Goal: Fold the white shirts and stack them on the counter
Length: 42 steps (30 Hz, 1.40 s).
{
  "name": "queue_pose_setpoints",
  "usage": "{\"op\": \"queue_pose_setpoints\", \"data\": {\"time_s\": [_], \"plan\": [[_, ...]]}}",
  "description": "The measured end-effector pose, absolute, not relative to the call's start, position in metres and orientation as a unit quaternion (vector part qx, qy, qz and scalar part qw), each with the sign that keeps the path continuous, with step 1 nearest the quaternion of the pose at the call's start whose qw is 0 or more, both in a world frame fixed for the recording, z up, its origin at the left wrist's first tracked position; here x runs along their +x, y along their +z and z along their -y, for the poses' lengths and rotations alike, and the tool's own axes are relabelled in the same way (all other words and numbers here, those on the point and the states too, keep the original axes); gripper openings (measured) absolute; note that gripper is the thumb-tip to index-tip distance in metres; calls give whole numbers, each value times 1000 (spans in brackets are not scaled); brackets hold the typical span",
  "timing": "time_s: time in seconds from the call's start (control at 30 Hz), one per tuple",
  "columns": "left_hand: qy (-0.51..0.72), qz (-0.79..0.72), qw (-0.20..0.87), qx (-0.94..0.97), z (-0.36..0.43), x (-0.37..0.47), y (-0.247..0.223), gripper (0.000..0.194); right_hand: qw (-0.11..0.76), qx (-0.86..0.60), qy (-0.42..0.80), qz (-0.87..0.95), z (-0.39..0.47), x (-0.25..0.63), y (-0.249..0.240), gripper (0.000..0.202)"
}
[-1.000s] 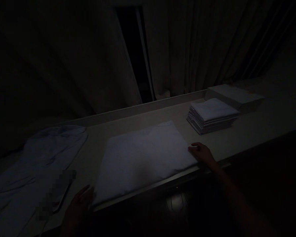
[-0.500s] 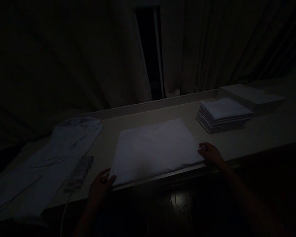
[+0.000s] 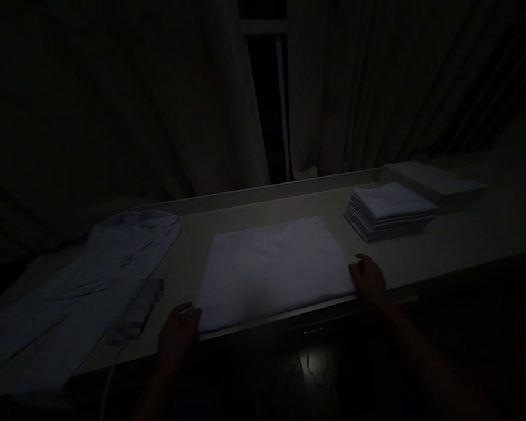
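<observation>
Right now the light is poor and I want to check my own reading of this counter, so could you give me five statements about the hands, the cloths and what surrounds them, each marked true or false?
1. The stack of folded cloths is right of the flat white cloth. True.
2. The left hand is on the stack of folded cloths. False: it is at the flat white cloth's near left corner.
3. The right hand is by the flat white cloth's right edge. True.
4. The curtains meet with no opening. False: a dark gap shows between them.
5. The white trousers lie left of the flat white cloth. True.
</observation>
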<state>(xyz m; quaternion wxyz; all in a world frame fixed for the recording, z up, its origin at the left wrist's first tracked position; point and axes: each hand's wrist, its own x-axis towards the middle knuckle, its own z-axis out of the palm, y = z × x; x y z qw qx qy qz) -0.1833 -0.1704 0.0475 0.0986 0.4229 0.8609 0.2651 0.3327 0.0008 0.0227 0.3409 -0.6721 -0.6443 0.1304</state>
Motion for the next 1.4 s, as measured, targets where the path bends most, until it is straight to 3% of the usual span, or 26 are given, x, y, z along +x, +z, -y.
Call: {"op": "queue_pose_setpoints", "data": {"time_s": [0.13,0.27,0.43,0.7,1.03,1.23,1.4], "plan": [[233,-782,-78,573,167,-137,42,50,310,-594,36,741,27,266,35,48],[169,-654,-79,733,147,-59,32,47,236,-473,65,846,60,164,44,55],[79,-682,-81,723,126,-22,26,55,171,-408,100,891,72,109,36,51],[60,-717,-90,689,130,-34,17,58,169,-437,94,879,55,155,23,67],[66,-723,-66,684,126,-37,14,63,121,-577,50,806,25,272,18,67],[74,-721,-61,686,125,-38,10,64,115,-595,42,794,21,287,11,68],[74,-746,-56,659,130,-63,9,76,108,-593,38,797,19,287,8,68]]}}
